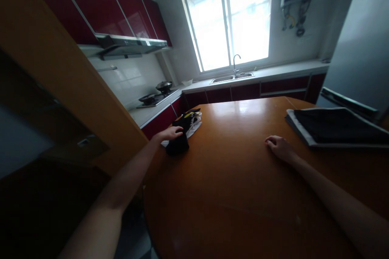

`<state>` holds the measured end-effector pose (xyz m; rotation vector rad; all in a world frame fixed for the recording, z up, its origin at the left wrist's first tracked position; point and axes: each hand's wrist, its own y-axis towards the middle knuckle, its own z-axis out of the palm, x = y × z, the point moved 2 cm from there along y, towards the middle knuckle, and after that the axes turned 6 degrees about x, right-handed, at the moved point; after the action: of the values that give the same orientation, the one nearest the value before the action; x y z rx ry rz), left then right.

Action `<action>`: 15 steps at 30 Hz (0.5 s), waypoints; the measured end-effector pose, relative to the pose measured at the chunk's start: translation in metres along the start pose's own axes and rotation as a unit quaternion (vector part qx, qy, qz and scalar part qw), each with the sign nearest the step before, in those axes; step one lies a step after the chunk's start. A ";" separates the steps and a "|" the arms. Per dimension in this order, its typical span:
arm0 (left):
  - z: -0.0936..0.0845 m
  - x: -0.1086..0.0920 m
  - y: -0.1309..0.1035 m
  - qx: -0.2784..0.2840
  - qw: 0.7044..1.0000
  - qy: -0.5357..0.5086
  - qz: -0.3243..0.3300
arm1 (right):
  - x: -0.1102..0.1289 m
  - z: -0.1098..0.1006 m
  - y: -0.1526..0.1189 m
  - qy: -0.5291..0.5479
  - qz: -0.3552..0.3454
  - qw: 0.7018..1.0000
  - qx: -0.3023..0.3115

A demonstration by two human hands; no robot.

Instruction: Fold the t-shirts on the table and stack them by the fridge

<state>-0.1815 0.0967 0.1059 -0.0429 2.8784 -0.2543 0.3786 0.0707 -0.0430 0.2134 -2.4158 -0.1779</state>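
Note:
At the table's left edge, my left hand (171,132) has its fingers closed over the top of a folded black cloth (178,145). Just behind that cloth lies a small heap of clothing (190,120) in black, white and yellow. My right hand (281,148) rests on the wooden table (225,170) with its fingers curled in, and nothing shows in it. Right of this hand is a flat stack of folded dark fabric (343,125) with pale borders.
Beyond the table, a counter runs under the window, with a sink (232,77) and faucet. Pans (164,86) stand on a stove (158,99) at the left. A wooden panel (100,101) rises at near left; a large pale appliance (361,52) stands at right.

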 end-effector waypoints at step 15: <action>0.085 0.015 0.079 -0.098 0.985 0.072 -0.124 | 0.016 -0.048 0.007 0.013 -0.017 0.987 -0.160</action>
<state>-0.1749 0.1591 0.0076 -0.4371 3.0288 -0.0182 0.3977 0.0706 0.0042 0.1075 -2.3185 -0.5700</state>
